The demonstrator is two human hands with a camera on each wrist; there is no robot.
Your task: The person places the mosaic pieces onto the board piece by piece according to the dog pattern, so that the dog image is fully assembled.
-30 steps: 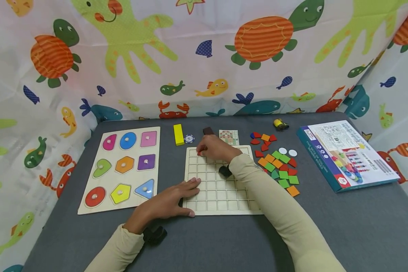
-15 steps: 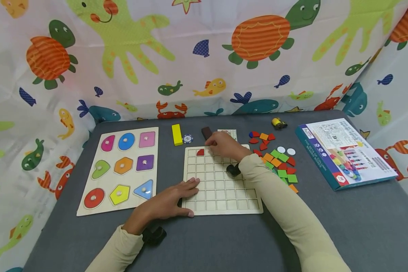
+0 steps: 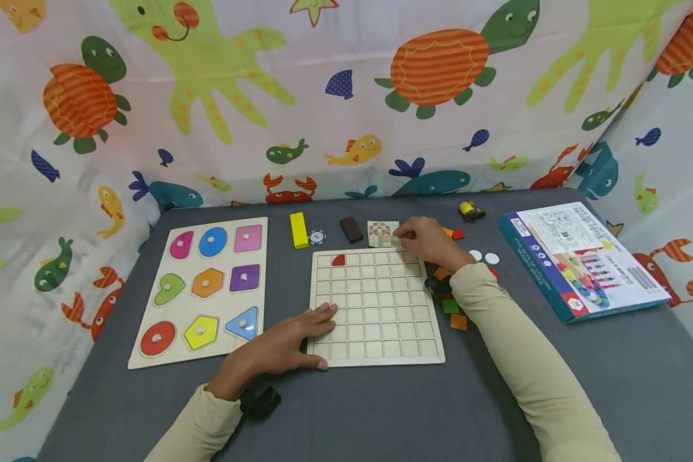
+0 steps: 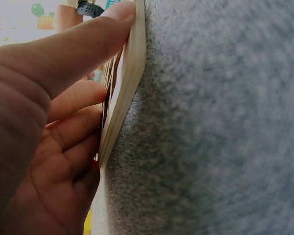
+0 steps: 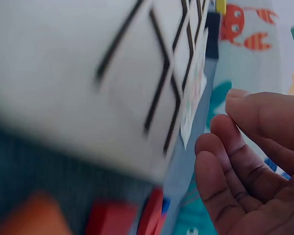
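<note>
A pale wooden grid board (image 3: 375, 308) lies flat at the middle of the table, with one red quarter-round piece (image 3: 338, 260) in a square of its top row. My left hand (image 3: 291, 340) rests at the board's lower left, thumb along the near edge and fingers over the left side. In the left wrist view the thumb (image 4: 83, 49) lies against the board's rim (image 4: 130, 63). My right hand (image 3: 433, 242) is over the board's top right corner, beside a small patterned card (image 3: 382, 233). Its loosely bent fingers (image 5: 215, 183) hold nothing in the right wrist view.
Loose orange, green and red tiles (image 3: 459, 321) lie right of the board, partly under the right arm. A shape-knob puzzle (image 3: 144, 301) lies left, a box (image 3: 583, 263) right. Behind stand a yellow block (image 3: 299, 230), a poker chip (image 3: 317, 237), a dark brown block (image 3: 351, 230) and white discs (image 3: 491, 258).
My right hand has let go of the red quarter-round piece on the board and moved right, past the card toward the loose tiles. The left hand has stayed in place.
</note>
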